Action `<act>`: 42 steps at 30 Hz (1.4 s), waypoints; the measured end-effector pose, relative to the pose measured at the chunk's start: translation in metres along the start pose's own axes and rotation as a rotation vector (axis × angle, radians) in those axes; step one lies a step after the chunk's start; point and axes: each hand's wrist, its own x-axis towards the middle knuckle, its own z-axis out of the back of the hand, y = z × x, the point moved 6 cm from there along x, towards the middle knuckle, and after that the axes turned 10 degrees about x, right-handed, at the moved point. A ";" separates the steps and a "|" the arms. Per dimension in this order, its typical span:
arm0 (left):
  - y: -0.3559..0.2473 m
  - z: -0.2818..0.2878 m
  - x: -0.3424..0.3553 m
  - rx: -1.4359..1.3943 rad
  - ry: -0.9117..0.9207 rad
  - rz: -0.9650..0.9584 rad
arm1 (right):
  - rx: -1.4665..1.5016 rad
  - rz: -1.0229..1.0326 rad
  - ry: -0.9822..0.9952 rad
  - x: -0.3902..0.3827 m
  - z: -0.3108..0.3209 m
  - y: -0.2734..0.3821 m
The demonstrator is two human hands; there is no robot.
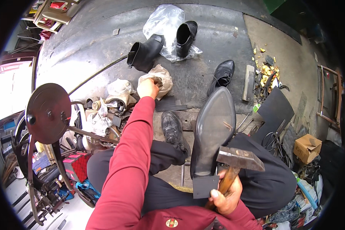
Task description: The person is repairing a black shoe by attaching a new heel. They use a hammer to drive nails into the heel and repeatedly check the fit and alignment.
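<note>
My left hand (148,88) reaches out to a crumpled pale bag (165,85). Its fingers are curled at the mouth beside small brownish bits (157,81); the fingertips are hidden. In my right hand (230,197) is a hammer (239,158), gripped by its wooden handle with the metal head upward. A black shoe (214,122) lies sole up between my knees, toe away from me. Over its heel end sits a square dark piece of sheet (205,186), beside my right fingers. Two thin light slivers (227,125) show on the sole.
Two black boots (145,53) (186,38) stand by a clear plastic bag (165,23). A black lace-up shoe (223,74) is nearer. At left rises a machine with a round plate (49,113). Scraps (268,74), a dark sheet (276,111) and a cardboard box (307,148) are right.
</note>
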 end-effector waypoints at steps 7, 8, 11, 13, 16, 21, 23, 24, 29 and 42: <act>-0.007 -0.003 0.002 -0.001 0.058 -0.002 | -0.142 0.073 0.052 0.002 0.000 0.002; -0.006 -0.003 0.001 -0.004 0.054 0.005 | -0.118 0.094 0.042 0.003 0.000 0.003; -0.005 -0.005 -0.002 -0.042 0.021 0.005 | -0.055 0.047 0.045 0.002 -0.002 0.002; -0.001 -0.004 -0.007 -0.101 -0.019 -0.004 | -0.096 0.032 0.022 0.001 -0.001 0.001; 0.007 0.000 -0.014 -0.234 -0.086 -0.002 | -0.075 0.034 0.025 0.002 0.000 -0.001; 0.013 0.002 -0.020 -0.283 -0.061 0.032 | -0.026 0.033 0.035 0.002 0.000 -0.003; 0.012 0.000 -0.022 -0.302 -0.042 0.014 | 0.036 0.024 0.041 0.002 -0.001 -0.003; 0.012 0.000 -0.022 -0.292 -0.060 0.011 | 0.016 0.017 0.029 0.002 -0.001 -0.003; 0.016 -0.003 -0.022 -0.265 -0.108 0.032 | 0.030 0.029 0.034 0.003 -0.002 -0.001; 0.021 -0.014 -0.017 -0.314 -0.056 -0.035 | 0.050 0.017 0.038 0.003 -0.004 0.000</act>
